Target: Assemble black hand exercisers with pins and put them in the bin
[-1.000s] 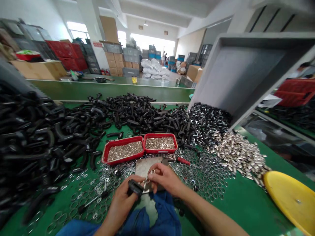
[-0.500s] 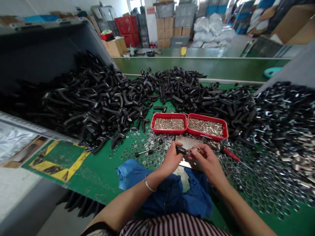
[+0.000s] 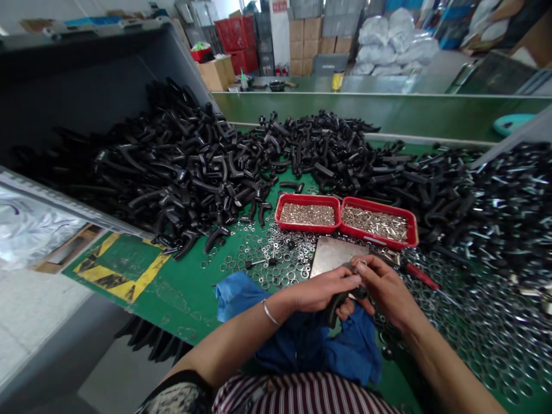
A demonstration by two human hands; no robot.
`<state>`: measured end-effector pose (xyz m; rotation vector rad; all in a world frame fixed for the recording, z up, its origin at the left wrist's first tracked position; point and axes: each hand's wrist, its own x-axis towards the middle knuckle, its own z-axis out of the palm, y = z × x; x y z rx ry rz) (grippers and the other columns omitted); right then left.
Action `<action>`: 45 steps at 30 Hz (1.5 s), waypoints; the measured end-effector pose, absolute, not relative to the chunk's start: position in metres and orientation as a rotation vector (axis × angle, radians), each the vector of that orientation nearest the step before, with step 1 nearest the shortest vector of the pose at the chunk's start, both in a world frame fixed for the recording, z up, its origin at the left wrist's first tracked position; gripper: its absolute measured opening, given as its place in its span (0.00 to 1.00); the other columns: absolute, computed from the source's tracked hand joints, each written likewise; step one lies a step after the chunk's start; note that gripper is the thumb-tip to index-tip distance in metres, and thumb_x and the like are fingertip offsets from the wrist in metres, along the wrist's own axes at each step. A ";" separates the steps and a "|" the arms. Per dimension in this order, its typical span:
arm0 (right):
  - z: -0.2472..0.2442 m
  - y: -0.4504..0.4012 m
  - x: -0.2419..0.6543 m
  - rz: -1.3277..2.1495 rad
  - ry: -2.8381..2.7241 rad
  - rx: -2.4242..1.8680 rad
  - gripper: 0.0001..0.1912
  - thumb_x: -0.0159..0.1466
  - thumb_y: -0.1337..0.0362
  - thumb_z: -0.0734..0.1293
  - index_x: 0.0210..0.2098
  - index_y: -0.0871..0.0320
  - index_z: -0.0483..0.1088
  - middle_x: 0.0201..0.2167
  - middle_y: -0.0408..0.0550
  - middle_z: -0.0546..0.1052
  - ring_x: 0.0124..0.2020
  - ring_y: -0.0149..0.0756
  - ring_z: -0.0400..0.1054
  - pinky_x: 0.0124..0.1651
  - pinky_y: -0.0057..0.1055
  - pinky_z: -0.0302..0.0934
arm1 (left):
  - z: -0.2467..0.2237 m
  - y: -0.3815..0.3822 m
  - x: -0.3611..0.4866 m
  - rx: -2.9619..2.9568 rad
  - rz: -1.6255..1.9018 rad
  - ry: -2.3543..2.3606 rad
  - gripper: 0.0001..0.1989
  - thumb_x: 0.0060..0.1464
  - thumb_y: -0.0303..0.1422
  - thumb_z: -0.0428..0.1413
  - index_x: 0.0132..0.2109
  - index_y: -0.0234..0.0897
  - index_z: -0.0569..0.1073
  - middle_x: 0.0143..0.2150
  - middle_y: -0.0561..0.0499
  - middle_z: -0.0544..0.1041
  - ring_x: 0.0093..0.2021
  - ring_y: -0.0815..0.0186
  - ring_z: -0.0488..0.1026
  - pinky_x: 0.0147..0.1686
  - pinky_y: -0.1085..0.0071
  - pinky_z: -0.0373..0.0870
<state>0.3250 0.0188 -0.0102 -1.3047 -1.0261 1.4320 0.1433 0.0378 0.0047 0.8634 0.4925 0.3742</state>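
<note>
My left hand (image 3: 321, 290) is closed around a black curved handle (image 3: 333, 310), whose bent lower end sticks out below the fingers. Close against it, my right hand (image 3: 390, 293) pinches a small metal spring (image 3: 361, 263) at the handle's upper end; fingers hide most of the spring, and how far it is seated I cannot tell. Both hands are over the near edge of a flat metal plate (image 3: 332, 256) and above a crumpled blue cloth (image 3: 360, 351).
Two red trays (image 3: 308, 228) of small metal parts stand behind the plate. A red screwdriver (image 3: 422, 276) lies right, among loose metal rings (image 3: 487, 351). Black handles (image 3: 194, 167) pile up left and behind, spilling from a grey bin (image 3: 125, 57). Dark bolts (image 3: 513, 190) heap at right.
Both hands have come nearer to my body, baring more of the plate. The black handle now points downward in my left hand, and the spring is more hidden. The view has shifted slightly.
</note>
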 end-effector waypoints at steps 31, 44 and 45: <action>-0.019 0.097 0.238 0.357 -1.957 -1.434 0.05 0.68 0.65 0.61 0.36 0.57 0.68 0.40 0.53 0.74 0.45 0.43 0.66 0.50 0.38 0.59 | 0.006 0.072 0.060 0.994 1.259 1.064 0.15 0.61 0.45 0.55 0.42 0.35 0.71 0.36 0.49 0.79 0.33 0.70 0.71 0.31 0.76 0.66; -0.008 0.033 0.289 1.412 -1.081 -1.102 0.11 0.62 0.57 0.72 0.33 0.56 0.67 0.28 0.42 0.76 0.32 0.32 0.72 0.42 0.32 0.65 | 0.006 0.057 0.136 1.593 1.203 1.045 0.12 0.68 0.39 0.46 0.46 0.36 0.69 0.44 0.45 0.72 0.47 0.63 0.69 0.51 0.66 0.63; -0.010 0.030 0.291 1.451 -1.055 -1.075 0.11 0.62 0.57 0.72 0.35 0.55 0.67 0.27 0.41 0.76 0.31 0.32 0.72 0.41 0.32 0.65 | 0.004 0.055 0.138 1.601 1.184 1.052 0.12 0.68 0.39 0.46 0.45 0.37 0.69 0.44 0.45 0.71 0.46 0.63 0.69 0.51 0.66 0.63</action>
